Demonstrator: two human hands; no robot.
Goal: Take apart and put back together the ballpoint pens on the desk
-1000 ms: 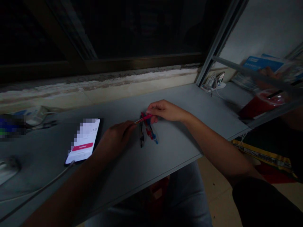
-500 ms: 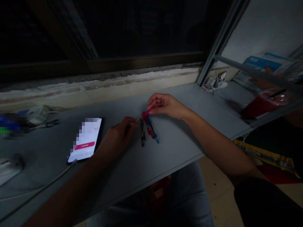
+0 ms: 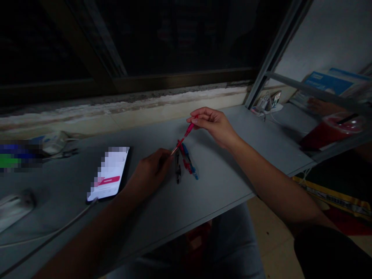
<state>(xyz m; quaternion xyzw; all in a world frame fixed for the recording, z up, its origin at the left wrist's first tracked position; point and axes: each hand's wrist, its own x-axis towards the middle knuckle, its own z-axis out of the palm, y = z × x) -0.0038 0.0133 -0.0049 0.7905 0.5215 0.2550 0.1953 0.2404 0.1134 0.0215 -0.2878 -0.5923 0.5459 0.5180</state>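
A red pen (image 3: 183, 138) is held between both hands above the grey desk (image 3: 221, 186). My right hand (image 3: 214, 124) pinches its upper end and has it lifted and tilted. My left hand (image 3: 151, 170) is closed on the pen's lower tip. Under the pen, a black pen (image 3: 178, 172), a second red pen (image 3: 186, 164) and a blue pen (image 3: 190, 164) lie side by side on the desk.
A lit phone (image 3: 109, 173) with a cable lies left of my left hand. Clutter sits at the far left edge. At the right, a metal shelf frame (image 3: 316, 93) holds a red lidded cup (image 3: 329, 130), blue boxes and a power strip (image 3: 266, 104). A window sill runs behind.
My right hand has risen away from the desk, tilting the red pen steeper. My left hand stays on the lower tip. The other pens have not moved.
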